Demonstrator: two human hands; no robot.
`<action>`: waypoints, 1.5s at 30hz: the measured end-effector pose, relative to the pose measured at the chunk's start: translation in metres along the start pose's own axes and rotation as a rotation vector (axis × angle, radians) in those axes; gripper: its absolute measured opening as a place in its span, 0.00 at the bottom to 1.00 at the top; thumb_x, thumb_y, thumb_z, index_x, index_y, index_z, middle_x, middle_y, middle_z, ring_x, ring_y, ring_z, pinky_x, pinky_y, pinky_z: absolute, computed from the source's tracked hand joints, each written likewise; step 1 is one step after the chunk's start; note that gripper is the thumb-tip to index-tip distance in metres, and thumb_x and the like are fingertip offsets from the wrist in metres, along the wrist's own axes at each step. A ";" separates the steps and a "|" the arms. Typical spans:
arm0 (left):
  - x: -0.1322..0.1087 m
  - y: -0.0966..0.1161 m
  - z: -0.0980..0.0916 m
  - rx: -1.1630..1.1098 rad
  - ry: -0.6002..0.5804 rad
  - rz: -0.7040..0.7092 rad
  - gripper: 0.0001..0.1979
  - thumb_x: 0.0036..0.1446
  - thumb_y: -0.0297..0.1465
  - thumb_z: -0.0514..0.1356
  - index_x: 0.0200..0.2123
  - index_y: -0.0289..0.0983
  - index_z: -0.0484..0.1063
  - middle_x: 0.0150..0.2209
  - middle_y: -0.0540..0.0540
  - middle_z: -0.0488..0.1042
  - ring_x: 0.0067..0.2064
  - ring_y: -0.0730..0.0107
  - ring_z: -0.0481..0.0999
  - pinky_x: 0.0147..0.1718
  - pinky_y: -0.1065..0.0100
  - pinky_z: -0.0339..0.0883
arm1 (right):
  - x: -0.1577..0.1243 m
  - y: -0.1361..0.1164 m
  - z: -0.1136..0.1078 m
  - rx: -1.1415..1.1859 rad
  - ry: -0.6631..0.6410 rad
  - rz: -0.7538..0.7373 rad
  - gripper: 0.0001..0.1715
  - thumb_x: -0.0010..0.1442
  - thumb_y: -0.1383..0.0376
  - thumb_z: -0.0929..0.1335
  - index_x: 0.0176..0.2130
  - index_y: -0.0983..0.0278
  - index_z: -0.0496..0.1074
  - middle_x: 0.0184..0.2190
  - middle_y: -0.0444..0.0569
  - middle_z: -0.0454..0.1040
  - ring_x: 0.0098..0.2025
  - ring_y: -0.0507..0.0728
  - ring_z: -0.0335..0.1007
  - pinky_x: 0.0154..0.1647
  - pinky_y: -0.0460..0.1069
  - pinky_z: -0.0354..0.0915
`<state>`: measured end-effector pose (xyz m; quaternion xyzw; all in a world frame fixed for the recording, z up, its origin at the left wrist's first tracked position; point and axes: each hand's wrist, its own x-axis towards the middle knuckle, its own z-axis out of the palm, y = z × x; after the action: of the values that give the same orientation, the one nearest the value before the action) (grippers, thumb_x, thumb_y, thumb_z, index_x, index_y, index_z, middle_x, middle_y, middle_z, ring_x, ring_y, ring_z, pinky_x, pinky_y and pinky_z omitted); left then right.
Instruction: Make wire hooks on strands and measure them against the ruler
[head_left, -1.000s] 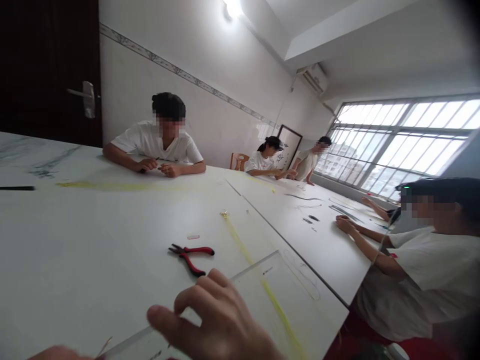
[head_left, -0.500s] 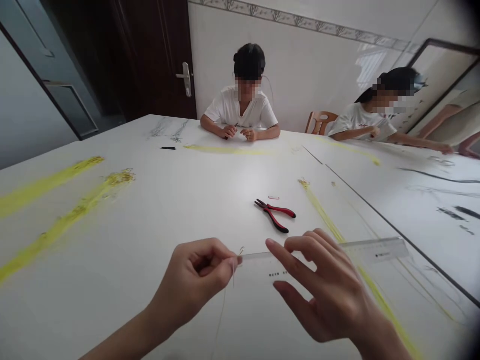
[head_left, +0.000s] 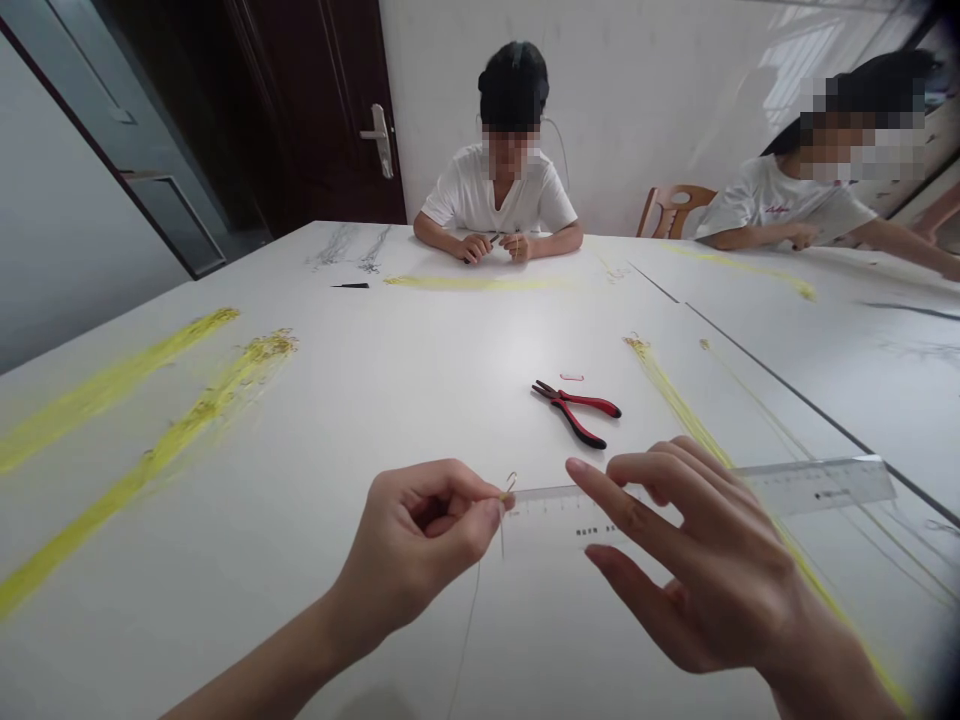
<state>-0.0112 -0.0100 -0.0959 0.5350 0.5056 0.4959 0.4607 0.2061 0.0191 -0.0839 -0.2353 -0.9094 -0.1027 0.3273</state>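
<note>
My left hand (head_left: 424,540) is pinched shut on a thin yellow cord (head_left: 466,630) with a small gold hook (head_left: 511,484) at its end, held at the left end of a clear plastic ruler (head_left: 810,484) lying on the white table (head_left: 300,440). The cord trails down toward me from the pinch. My right hand (head_left: 697,560) hovers over the middle of the ruler, fingers spread and pointing left, holding nothing. Red-handled pliers (head_left: 577,408) lie just beyond the ruler.
Bundles of yellow cord lie at the left (head_left: 180,425) and right (head_left: 675,395). A person in a white shirt (head_left: 502,195) works at the far side, another person (head_left: 795,205) at the right. A wooden chair (head_left: 671,208) and a dark door (head_left: 322,110) stand behind.
My view has swung from the right side of the room down to the table in front. Both hands have come into full view, and the left hand now pinches the cord at the ruler's end.
</note>
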 end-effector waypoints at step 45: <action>-0.002 0.001 0.004 -0.023 0.072 -0.011 0.06 0.45 0.27 0.60 0.19 0.38 0.75 0.14 0.55 0.57 0.19 0.77 0.55 0.20 0.72 0.61 | -0.001 0.002 -0.001 -0.009 -0.001 -0.005 0.23 0.54 0.68 0.66 0.50 0.70 0.67 0.34 0.51 0.65 0.30 0.53 0.57 0.30 0.52 0.58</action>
<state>-0.0069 -0.0120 -0.0950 0.5085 0.5192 0.5181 0.4510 0.2081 0.0201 -0.0839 -0.2347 -0.9096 -0.1074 0.3256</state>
